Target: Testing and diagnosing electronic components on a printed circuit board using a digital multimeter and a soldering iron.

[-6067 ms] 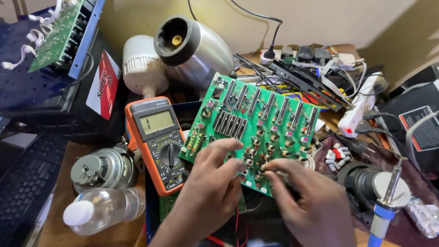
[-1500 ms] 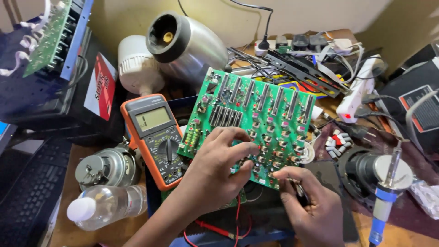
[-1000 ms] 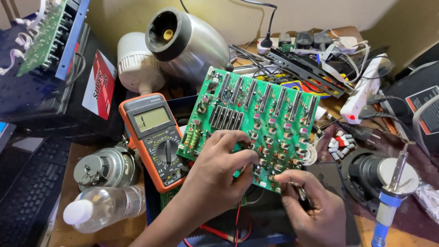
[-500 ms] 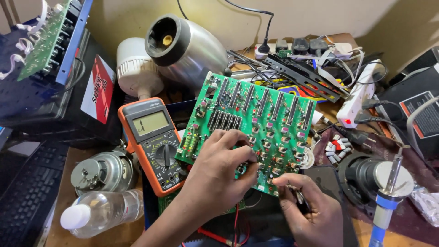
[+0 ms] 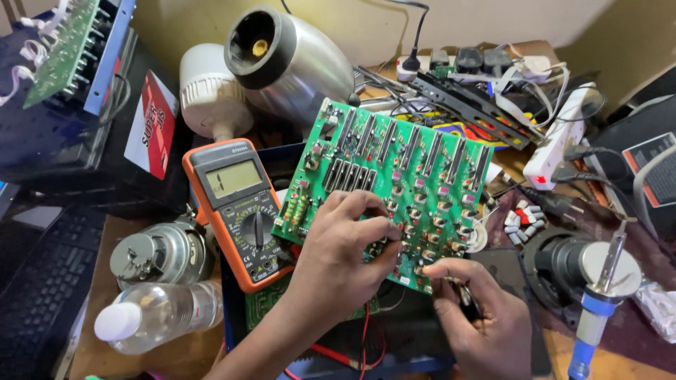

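A green circuit board with rows of black slots and small knobs lies tilted in the middle of the bench. My left hand grips its near edge, fingers curled over the components. My right hand is closed around a thin dark probe, its tip touching the board's lower right corner. An orange multimeter lies just left of the board, with red leads running under my left wrist.
A silver motor housing and white bulb sit behind. A small motor and plastic bottle lie at the left. A soldering iron, speaker, power strip and cables crowd the right.
My right hand has shifted up to the board's lower right corner with the probe. My left hand keeps its grip on the board; the view has moved slightly.
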